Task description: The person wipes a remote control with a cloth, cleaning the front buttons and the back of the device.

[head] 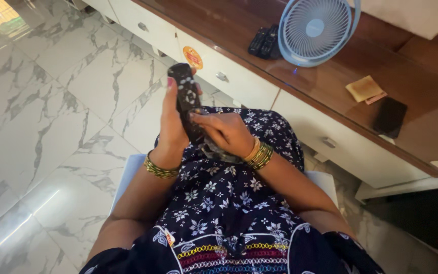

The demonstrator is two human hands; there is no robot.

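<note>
Over her lap, the left hand (171, 127) is holding a long black remote control (187, 101) upright, grip wrapped around its back. The right hand (224, 133) is pinching its lower end against a dark cloth (218, 151); any wiping looks only partly done.

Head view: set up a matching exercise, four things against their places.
Things:
1. black remote
2. blue fan
3. yellow cloth
4. gold bangles

Places:
A. on the right wrist
B. flat on the wooden counter, right of the fan
C. in the grip of both hands
D. upright on the counter, beside two more remotes

Pairs: 1-C, 2-D, 3-B, 4-A
</note>
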